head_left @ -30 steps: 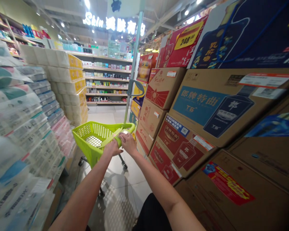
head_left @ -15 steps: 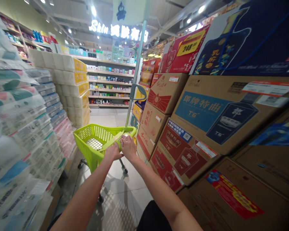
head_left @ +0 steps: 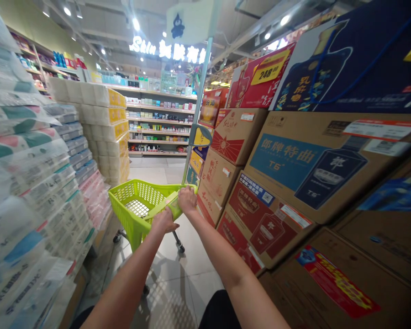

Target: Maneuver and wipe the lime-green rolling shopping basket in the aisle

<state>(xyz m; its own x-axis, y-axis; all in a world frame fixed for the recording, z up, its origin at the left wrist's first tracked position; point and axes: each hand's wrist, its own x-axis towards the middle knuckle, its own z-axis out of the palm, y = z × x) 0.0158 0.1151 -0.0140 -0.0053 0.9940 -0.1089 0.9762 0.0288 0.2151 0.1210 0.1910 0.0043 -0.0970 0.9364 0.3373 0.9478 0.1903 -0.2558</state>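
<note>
A lime-green shopping cart (head_left: 134, 228) stands ahead of me, its slotted basket holding nothing that I can see. My left hand (head_left: 164, 221) is closed over the near part of the green handle (head_left: 175, 211), with the thumb side toward me. Farther along, close to the cart's right corner, my right hand (head_left: 187, 198) wraps the same bar. A short stretch of handle shows between the two hands. From that right corner rises a tall grey pole (head_left: 192, 145) with a dark grey loop grip (head_left: 202, 136) and a pale sign (head_left: 189, 20) on top.
Stacked cartons (head_left: 284, 151) line the right side, close to the cart and my right arm. Plastic-wrapped paper packs (head_left: 27, 183) are piled on the left, with yellow-ended packs (head_left: 113, 132) beyond. Tiled floor (head_left: 157, 168) leads to product shelves (head_left: 160, 121) at the back.
My hands have moved apart along the handle, the right one toward the cart's right corner. The cart and its pole sit slightly farther right in view.
</note>
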